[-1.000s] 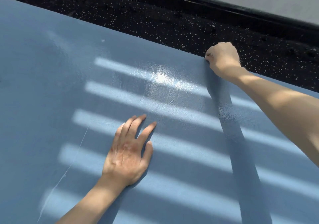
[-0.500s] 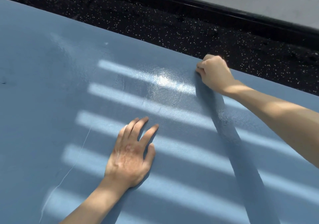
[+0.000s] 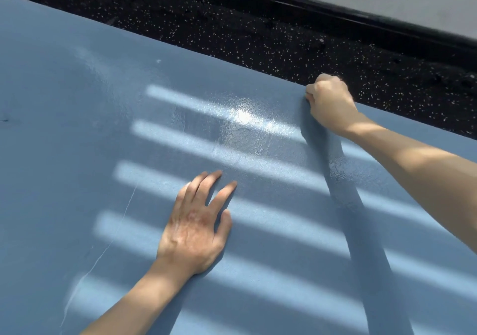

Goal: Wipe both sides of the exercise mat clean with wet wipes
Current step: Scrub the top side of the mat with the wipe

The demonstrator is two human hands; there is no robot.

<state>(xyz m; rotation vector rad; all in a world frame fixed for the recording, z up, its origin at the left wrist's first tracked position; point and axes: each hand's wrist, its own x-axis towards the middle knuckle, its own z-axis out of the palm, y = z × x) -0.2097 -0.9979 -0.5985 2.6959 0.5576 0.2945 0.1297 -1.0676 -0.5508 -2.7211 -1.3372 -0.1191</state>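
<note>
1. Exercise mat (image 3: pixel 77 154) – blue, laid flat, fills most of the view. Its far edge runs along the speckled black floor (image 3: pixel 258 32), w/ a dark baseboard (image 3: pixel 335 17) beyond.
2. L hand (image 3: pixel 193 234) is pressed flat on the mat near centre, fingers straight and spread. Nothing is held, and it is judged to be a brace.
3. R hand (image 3: pixel 329 102) is seen at the far edge, right of centre, fingers curled into a fist. No wet wipe is visible, so whether one is bunched inside can't be told.
4. Wet sheen (image 3: pixel 242 120) is noted between the hands, approx. mid-mat. A thin pale line (image 3: pixel 121 221) is left of the L hand.
5. Step judged: top side being wiped, far-edge pass. The underside is not yet dealt with.
6. Next move – strokes to be carried over the dry areas left and near, w/ pressure kept even. Then the mat is to be flipped.
</note>
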